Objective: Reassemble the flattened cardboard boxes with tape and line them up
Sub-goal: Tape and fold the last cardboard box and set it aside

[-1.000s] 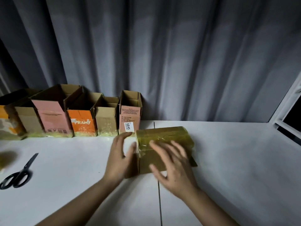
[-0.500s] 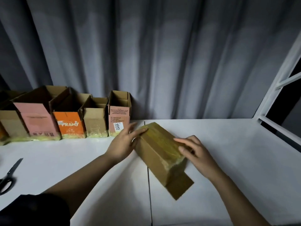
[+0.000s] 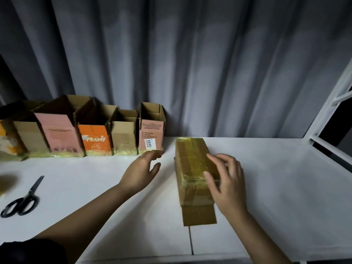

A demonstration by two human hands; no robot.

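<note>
A brown cardboard box wrapped in yellowish tape (image 3: 192, 164) lies on its side on the white table (image 3: 276, 187), its long axis pointing away from me, a loose flap sticking out toward me. My right hand (image 3: 226, 181) rests on its right side with fingers spread across the top and near end. My left hand (image 3: 142, 168) hovers off the box to its left, fingers relaxed, holding nothing. Several assembled open-topped boxes stand in a row along the curtain, the rightmost a pink box with a 6845 label (image 3: 151, 130).
Black scissors (image 3: 22, 199) lie on the table at the left. A blurred yellowish object (image 3: 5, 182) sits at the far left edge. A grey curtain hangs behind; a white window frame (image 3: 331, 111) stands at the right. A table seam runs toward me under the box.
The box has been turned from a diagonal lie to pointing straight away from me. My left hand has come off it and moved left; my right hand stays on its right side.
</note>
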